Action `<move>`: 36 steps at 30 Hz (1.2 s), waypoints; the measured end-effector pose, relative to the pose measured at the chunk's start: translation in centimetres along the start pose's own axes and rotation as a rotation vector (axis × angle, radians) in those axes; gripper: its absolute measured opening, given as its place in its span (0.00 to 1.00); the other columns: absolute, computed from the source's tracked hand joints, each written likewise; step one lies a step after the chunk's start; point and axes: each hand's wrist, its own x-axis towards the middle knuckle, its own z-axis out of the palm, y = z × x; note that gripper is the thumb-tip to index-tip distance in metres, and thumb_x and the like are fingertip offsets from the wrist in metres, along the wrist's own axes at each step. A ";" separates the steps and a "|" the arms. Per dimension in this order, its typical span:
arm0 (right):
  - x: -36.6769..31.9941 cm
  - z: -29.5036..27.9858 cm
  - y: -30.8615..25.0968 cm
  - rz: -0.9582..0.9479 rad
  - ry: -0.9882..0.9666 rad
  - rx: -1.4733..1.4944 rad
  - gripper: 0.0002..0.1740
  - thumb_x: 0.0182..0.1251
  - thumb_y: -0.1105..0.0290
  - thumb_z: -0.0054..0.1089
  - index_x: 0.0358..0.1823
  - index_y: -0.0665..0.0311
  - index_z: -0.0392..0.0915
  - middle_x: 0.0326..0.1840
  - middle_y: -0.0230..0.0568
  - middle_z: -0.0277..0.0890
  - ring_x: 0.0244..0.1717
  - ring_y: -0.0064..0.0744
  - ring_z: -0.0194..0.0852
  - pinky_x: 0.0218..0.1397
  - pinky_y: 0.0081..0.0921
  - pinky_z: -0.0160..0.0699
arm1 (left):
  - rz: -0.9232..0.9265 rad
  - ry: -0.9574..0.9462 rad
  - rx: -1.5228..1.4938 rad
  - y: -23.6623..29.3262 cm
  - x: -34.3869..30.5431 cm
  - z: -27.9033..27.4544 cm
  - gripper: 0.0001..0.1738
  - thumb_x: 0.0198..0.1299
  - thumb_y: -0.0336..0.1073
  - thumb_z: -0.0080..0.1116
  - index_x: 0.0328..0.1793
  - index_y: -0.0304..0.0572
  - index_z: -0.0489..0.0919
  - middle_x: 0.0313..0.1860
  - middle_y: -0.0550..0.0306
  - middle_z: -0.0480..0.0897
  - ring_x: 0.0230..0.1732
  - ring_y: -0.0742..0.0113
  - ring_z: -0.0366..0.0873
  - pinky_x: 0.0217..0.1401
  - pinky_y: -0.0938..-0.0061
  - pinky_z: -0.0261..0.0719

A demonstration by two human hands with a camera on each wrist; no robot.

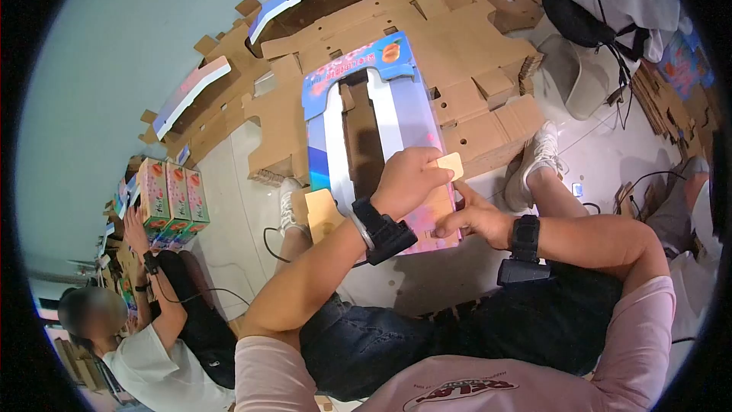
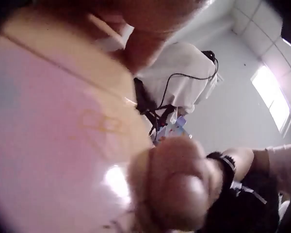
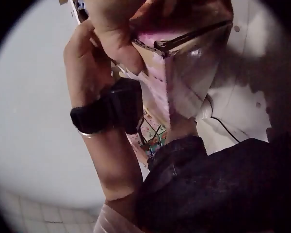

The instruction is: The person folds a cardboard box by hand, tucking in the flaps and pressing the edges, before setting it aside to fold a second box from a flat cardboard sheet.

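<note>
A colourful printed carton (image 1: 412, 118) with a long opening in its top stands between the person's knees. The left hand (image 1: 408, 179) reaches across it and pinches a small pale flap (image 1: 450, 165) at its right side. Close below, the right hand (image 1: 488, 220) grips the near right corner, thumb on the printed face. In the left wrist view the pink panel (image 2: 53, 136) fills the left, with the right thumb (image 2: 177, 189) at its edge. The right wrist view shows the carton's corner (image 3: 157, 82) near the thumb. Another pale flap (image 1: 323, 214) sticks up at the near left.
Flattened brown cardboard (image 1: 473, 38) lies stacked beyond the carton. Printed strips (image 1: 194, 95) lean along the wall. At left, another person (image 1: 156, 339) reaches to several finished-looking printed boxes (image 1: 174, 194). A grey cloth with a black bag (image 1: 576, 19) is at upper right; cables cross the floor.
</note>
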 end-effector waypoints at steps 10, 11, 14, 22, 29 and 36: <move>1.9 -4.4 -2.2 -0.118 0.030 -0.039 0.39 0.45 0.69 0.66 0.65 0.60 0.66 0.45 0.36 0.79 0.45 0.28 0.78 0.45 0.26 0.74 | 0.451 0.633 0.379 -4.2 -0.6 -5.6 0.38 0.47 0.40 0.72 0.65 0.37 0.69 0.59 0.41 0.72 0.63 0.43 0.66 0.67 0.58 0.64; 2.2 -5.3 -2.3 -0.137 0.020 0.005 0.40 0.45 0.68 0.66 0.66 0.60 0.66 0.47 0.36 0.79 0.47 0.28 0.77 0.48 0.26 0.74 | 0.466 0.736 0.431 -5.9 -1.0 -6.1 0.41 0.46 0.40 0.73 0.67 0.37 0.68 0.60 0.40 0.71 0.64 0.43 0.65 0.68 0.57 0.63; 1.6 -6.7 -3.8 -0.159 -0.003 0.026 0.41 0.46 0.69 0.63 0.69 0.62 0.65 0.54 0.39 0.77 0.53 0.31 0.76 0.58 0.30 0.73 | 0.224 0.758 0.303 -7.4 -3.4 -7.2 0.47 0.46 0.41 0.73 0.72 0.36 0.63 0.65 0.40 0.68 0.70 0.46 0.60 0.72 0.58 0.59; 2.0 -7.4 -3.7 -0.121 -0.054 0.177 0.37 0.48 0.67 0.59 0.64 0.67 0.68 0.56 0.44 0.77 0.56 0.38 0.76 0.63 0.38 0.72 | -0.176 -0.045 -0.875 -12.4 -7.4 -6.6 0.31 0.62 0.52 0.60 0.62 0.35 0.73 0.54 0.54 0.80 0.56 0.62 0.78 0.60 0.70 0.73; 2.8 -9.0 -1.4 -0.023 -0.008 0.237 0.34 0.50 0.65 0.62 0.61 0.69 0.71 0.58 0.45 0.77 0.57 0.41 0.76 0.66 0.41 0.69 | -0.104 -0.064 -0.968 -14.1 -5.6 -4.4 0.24 0.60 0.47 0.60 0.55 0.37 0.77 0.48 0.56 0.82 0.50 0.64 0.80 0.57 0.72 0.75; 3.0 -8.6 -0.7 0.058 0.140 0.018 0.36 0.47 0.73 0.66 0.62 0.68 0.69 0.53 0.41 0.78 0.53 0.37 0.78 0.59 0.37 0.76 | 0.085 0.204 -0.775 -10.2 -6.3 -4.7 0.40 0.54 0.38 0.65 0.72 0.37 0.62 0.55 0.53 0.79 0.53 0.65 0.78 0.60 0.69 0.74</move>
